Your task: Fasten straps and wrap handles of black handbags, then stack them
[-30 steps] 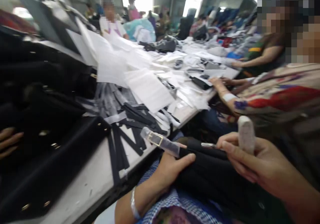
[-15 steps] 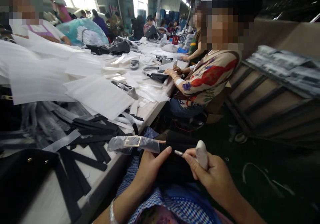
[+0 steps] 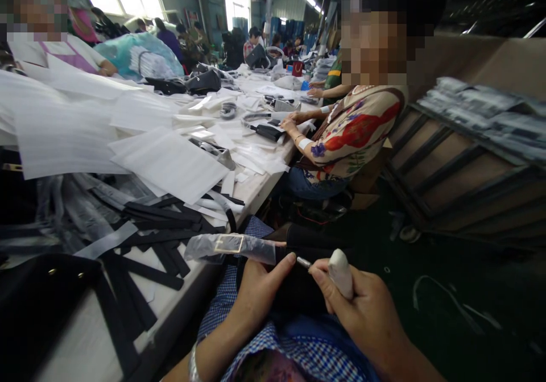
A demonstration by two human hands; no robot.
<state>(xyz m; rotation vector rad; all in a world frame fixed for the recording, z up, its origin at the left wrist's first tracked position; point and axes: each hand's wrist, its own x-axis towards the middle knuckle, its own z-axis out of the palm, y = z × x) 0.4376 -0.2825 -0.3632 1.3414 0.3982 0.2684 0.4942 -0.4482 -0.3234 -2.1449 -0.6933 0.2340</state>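
Head view: Above a checked cloth [image 3: 215,308] on the lap, the left hand [image 3: 258,288] is clamped on a black strap [image 3: 280,253], whose buckle [image 3: 229,244] sits inside clear plastic wrap [image 3: 259,249]. The right hand [image 3: 362,295] is closed around a white-ended tool [image 3: 341,274] (whether one piece, I cannot tell), its metal tip [image 3: 303,262] just beside the left thumb. The strap looks light and bendable, the wrap slippery and easily torn; the bare part beside it, pinched between thumb and fingers, seems the surest hold. Dark strips [image 3: 149,270] lie on the table [image 3: 85,331], with white sheets [image 3: 179,163] beyond; farther along sits a co-worker in a flowered shirt [image 3: 354,126].
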